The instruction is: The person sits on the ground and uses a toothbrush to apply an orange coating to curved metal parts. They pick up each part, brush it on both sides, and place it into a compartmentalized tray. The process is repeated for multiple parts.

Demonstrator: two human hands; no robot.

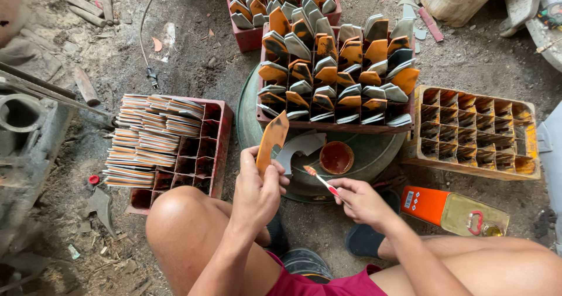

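Observation:
My left hand (pixel 257 188) holds up a flat curved metal blade (pixel 272 139) coated orange. My right hand (pixel 362 201) grips a toothbrush (pixel 319 179) with a red handle, its bristles pointing toward the blade, a short gap between them. Just beyond the brush sits a small round dish of red-orange liquid (pixel 336 157) on a round metal lid (pixel 374 155). A bare grey curved blade (pixel 301 145) lies on the lid beside the dish.
A red crate (pixel 336 74) packed with upright orange and grey blades stands ahead, another (pixel 275 3) behind it. A red crate (pixel 216 150) at left holds stacked blades. An orange compartment crate (pixel 477 132) sits at right. A bottle of oil (pixel 453 211) lies by my right knee.

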